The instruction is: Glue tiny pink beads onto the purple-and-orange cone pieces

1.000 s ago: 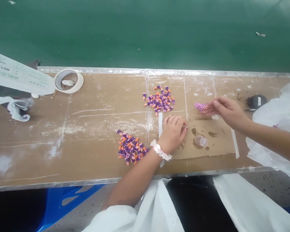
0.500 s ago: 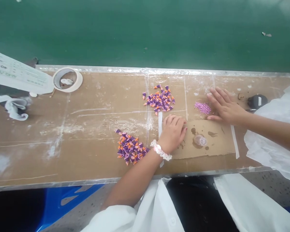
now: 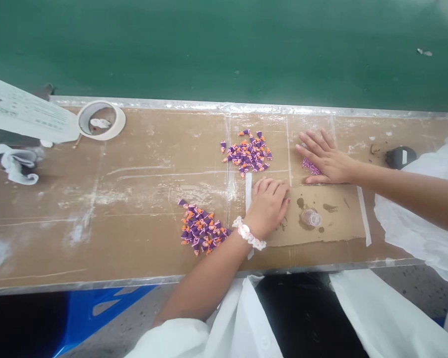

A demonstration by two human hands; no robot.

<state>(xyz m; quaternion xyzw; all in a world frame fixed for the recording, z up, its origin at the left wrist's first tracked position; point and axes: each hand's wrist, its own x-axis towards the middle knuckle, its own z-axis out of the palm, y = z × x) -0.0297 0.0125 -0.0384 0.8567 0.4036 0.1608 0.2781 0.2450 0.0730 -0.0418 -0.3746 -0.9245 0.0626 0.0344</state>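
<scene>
Against the pink beads [image 3: 311, 167], the right grip [image 3: 326, 159] lies spread, the left grip [image 3: 268, 208] pressed together (printed sheet [image 3: 26, 107] unreadable).

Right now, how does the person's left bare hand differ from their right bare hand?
The left hand has its fingers closed together; the right hand has its fingers spread. The left hand rests on the edge of a brown cardboard sheet; the right hand lies over small pink beads. The left hand has a white-and-pink scrunchie at its wrist; the right hand has none. Both lie palm down.
</scene>
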